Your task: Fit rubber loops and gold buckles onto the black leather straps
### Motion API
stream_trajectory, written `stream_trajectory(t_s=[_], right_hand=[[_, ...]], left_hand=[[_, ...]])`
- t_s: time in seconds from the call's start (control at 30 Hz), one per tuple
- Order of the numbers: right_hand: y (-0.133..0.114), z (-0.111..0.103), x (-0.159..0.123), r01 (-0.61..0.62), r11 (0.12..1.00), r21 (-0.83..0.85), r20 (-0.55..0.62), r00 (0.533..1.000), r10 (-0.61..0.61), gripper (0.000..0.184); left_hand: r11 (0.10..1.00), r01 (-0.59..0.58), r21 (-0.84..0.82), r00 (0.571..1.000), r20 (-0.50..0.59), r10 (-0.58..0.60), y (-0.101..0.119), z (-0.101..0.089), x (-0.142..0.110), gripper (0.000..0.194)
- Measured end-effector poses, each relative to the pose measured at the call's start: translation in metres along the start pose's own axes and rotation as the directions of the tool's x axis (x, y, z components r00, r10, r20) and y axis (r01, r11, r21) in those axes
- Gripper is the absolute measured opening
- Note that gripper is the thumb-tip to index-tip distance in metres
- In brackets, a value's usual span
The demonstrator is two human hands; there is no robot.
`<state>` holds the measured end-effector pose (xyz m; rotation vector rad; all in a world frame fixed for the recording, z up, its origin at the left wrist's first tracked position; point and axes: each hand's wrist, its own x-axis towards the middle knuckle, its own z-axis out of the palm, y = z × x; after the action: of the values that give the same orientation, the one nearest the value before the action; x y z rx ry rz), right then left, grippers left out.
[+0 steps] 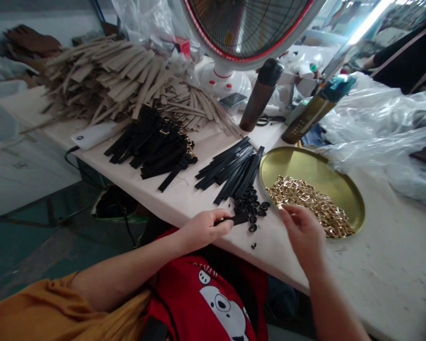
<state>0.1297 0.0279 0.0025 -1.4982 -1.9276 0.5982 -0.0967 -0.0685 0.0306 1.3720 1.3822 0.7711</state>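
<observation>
My left hand [213, 228] is closed on a short black strap [240, 219] over the table's front edge. Beside that strap lies a pile of small black rings or loops [248, 202]. My right hand [303, 232] pinches at the near rim of a gold oval tray [357, 201]. A bright glint at its fingertips looks like a small gold metal piece, mostly hidden by the fingers. Many similar gold metal pieces [312, 201] are heaped in the tray. Flat black strips [234, 166] lie fanned out behind the rings.
Black straps with gold buckles [156, 142] are bunched left of the strips. Behind them rise beige strips [102, 76] in a large heap. A fan [223, 78], a dark bottle [259, 99], scissors [270, 119] and clear plastic bags [386, 128] occupy the back and right.
</observation>
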Motion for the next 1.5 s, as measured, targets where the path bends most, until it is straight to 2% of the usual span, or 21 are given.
stream_trajectory(t_s=[0.03, 0.07, 0.17, 0.23, 0.33, 0.43, 0.5, 0.57, 0.6, 0.63, 0.67, 0.7, 0.73, 0.8, 0.93, 1.1, 1.17, 1.3, 1.4, 1.47, 1.5], right_hand=[[0.01, -0.007, 0.017, 0.066, 0.972, -0.226, -0.02, 0.997, -0.072, 0.025], [0.019, -0.012, 0.032, 0.132, 0.907, -0.4, 0.034, 0.991, -0.129, 0.024], [0.033, -0.014, 0.062, 0.276, 0.674, -0.686, 0.241, 0.959, -0.147, 0.022], [0.036, -0.01, 0.068, 0.32, 0.576, -0.752, 0.306, 0.944, -0.126, 0.024], [0.039, -0.006, 0.068, 0.372, 0.504, -0.78, 0.348, 0.926, -0.145, 0.023], [0.043, -0.009, 0.067, 0.383, 0.498, -0.778, 0.346, 0.923, -0.171, 0.02], [0.04, -0.012, 0.065, 0.338, 0.556, -0.759, 0.284, 0.941, -0.185, 0.018], [0.028, -0.015, 0.059, 0.217, 0.714, -0.665, 0.152, 0.976, -0.155, 0.014], [0.019, -0.015, 0.053, 0.139, 0.827, -0.545, 0.09, 0.99, -0.107, 0.012], [0.008, -0.013, 0.045, 0.051, 0.928, -0.37, 0.06, 0.998, -0.03, 0.011], [-0.004, -0.01, 0.035, -0.032, 0.99, -0.134, 0.083, 0.996, 0.043, 0.013], [-0.017, -0.006, 0.024, -0.135, 0.981, 0.142, 0.182, 0.977, 0.108, 0.017], [-0.029, -0.001, 0.012, -0.251, 0.903, 0.349, 0.312, 0.94, 0.14, 0.023], [-0.05, 0.009, -0.012, -0.427, 0.734, 0.528, 0.487, 0.86, 0.151, 0.028], [-0.071, 0.025, -0.044, -0.594, 0.537, 0.6, 0.637, 0.76, 0.129, 0.026], [-0.079, 0.032, -0.058, -0.719, 0.355, 0.598, 0.739, 0.666, 0.103, 0.027], [-0.08, 0.035, -0.061, -0.704, 0.353, 0.616, 0.722, 0.684, 0.105, 0.033], [-0.078, 0.043, -0.065, -0.574, 0.474, 0.668, 0.584, 0.799, 0.144, 0.038], [-0.072, 0.048, -0.066, -0.505, 0.526, 0.684, 0.502, 0.849, 0.163, 0.038], [-0.068, 0.05, -0.066, -0.497, 0.509, 0.703, 0.472, 0.861, 0.189, 0.032], [-0.067, 0.05, -0.064, -0.511, 0.47, 0.719, 0.466, 0.857, 0.219, 0.029]], left_hand=[[1.0, 0.028, -0.014, 0.999, -0.022, -0.028, 0.0, 0.0, 0.001, 0.028], [0.999, 0.047, -0.028, 0.998, -0.033, -0.048, 0.0, 0.001, 0.002, 0.026], [0.995, 0.068, -0.072, 0.996, -0.044, -0.072, 0.001, 0.003, 0.004, 0.021], [0.99, 0.09, -0.11, 0.995, -0.041, -0.095, 0.001, 0.005, 0.003, 0.021], [0.967, 0.125, -0.223, 0.992, 0.007, -0.126, -0.001, 0.006, 0.0, 0.022], [0.913, 0.156, -0.378, 0.987, 0.102, -0.126, -0.001, 0.008, -0.004, 0.021], [0.891, 0.17, -0.421, 0.983, 0.137, -0.123, -0.001, 0.009, -0.006, 0.021], [0.904, 0.161, -0.396, 0.985, 0.119, -0.123, -0.001, 0.01, -0.008, 0.022], [0.916, 0.148, -0.373, 0.988, 0.092, -0.122, -0.001, 0.01, -0.009, 0.023], [0.928, 0.131, -0.35, 0.991, 0.058, -0.118, 0.0, 0.009, -0.009, 0.025], [0.937, 0.111, -0.33, 0.994, 0.017, -0.112, 0.0, 0.009, -0.009, 0.027], [0.945, 0.09, -0.313, 0.995, -0.022, -0.101, 0.001, 0.008, -0.009, 0.029], [0.951, 0.065, -0.303, 0.995, -0.051, -0.084, 0.002, 0.007, -0.008, 0.032], [0.956, 0.021, -0.292, 0.996, -0.073, -0.045, 0.003, 0.005, -0.007, 0.036], [0.978, 0.008, -0.21, 0.999, -0.048, -0.019, 0.002, 0.002, -0.006, 0.035], [0.998, 0.023, -0.055, 0.996, -0.085, -0.028, -0.001, 0.0, -0.01, 0.029], [0.999, 0.049, -0.011, 0.995, -0.083, -0.049, -0.001, 0.0, -0.011, 0.029], [0.995, 0.092, 0.032, 0.994, -0.054, -0.09, -0.003, 0.001, -0.011, 0.028], [0.996, 0.092, -0.006, 0.996, 0.0, -0.092, -0.007, 0.002, -0.009, 0.028], [0.995, 0.08, -0.064, 0.997, 0.011, -0.079, -0.009, 0.002, -0.008, 0.031], [0.993, 0.073, -0.097, 0.997, 0.009, -0.073, -0.01, 0.002, -0.009, 0.034]])
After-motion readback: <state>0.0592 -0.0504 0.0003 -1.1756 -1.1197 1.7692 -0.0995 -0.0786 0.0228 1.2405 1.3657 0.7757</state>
